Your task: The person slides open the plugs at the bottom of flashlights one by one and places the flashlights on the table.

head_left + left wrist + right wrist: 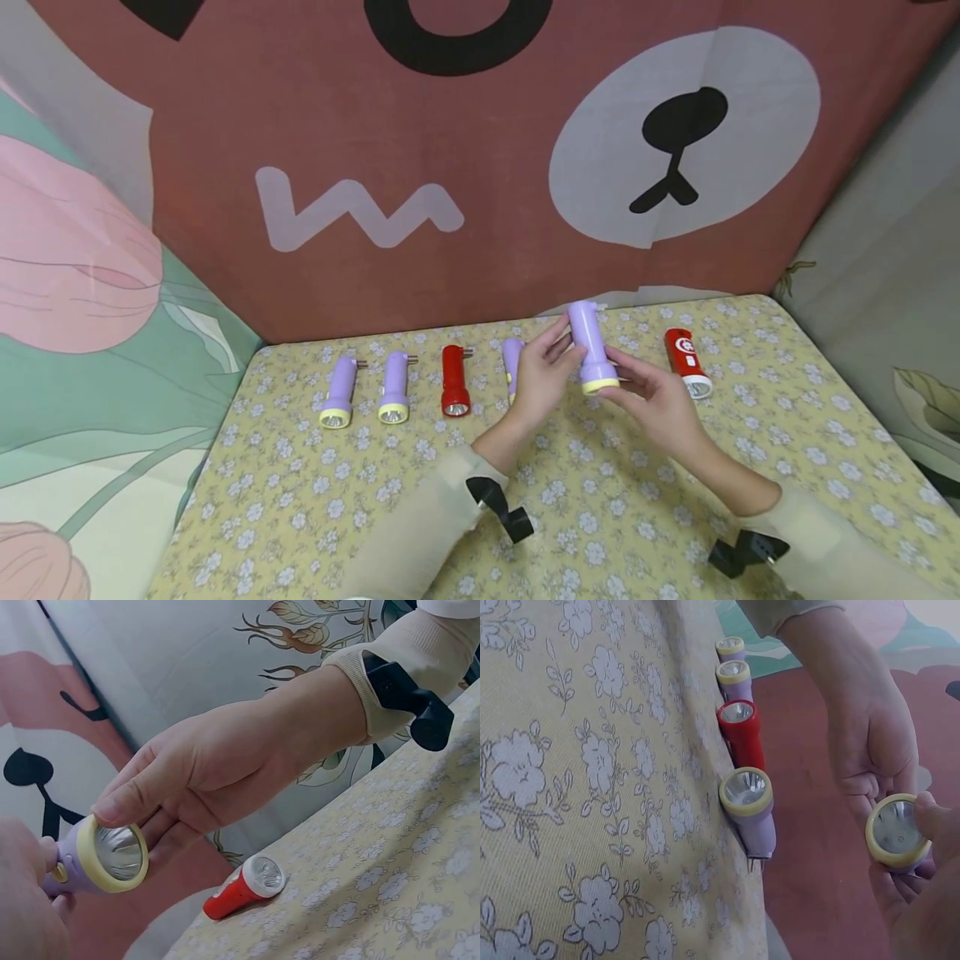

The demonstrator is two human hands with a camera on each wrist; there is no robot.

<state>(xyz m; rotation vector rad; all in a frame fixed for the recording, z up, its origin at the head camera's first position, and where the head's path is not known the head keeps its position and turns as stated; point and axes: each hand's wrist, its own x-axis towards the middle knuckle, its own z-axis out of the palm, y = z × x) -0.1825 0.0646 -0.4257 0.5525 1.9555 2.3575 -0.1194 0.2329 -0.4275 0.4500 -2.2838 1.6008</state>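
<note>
Both hands hold one purple flashlight (588, 340) with a yellow rim, raised above the table. Its lens end points down toward the person, and prongs stick out near its far end. The left hand (542, 377) grips the body from the left. From the right, the right hand (662, 406) pinches the head end. In the left wrist view its thumb lies on the yellow rim (88, 851) beside the lens. Behind the left hand, another purple flashlight (512, 358) is partly hidden. A red flashlight with a white rim (686, 362) lies right of the right hand.
Left of the hands, a red flashlight (454, 382) and two purple flashlights (395, 387) lie in a row, lenses toward the person. A flowered cloth (300, 508) covers the table. A printed curtain (495, 258) hangs along the back edge.
</note>
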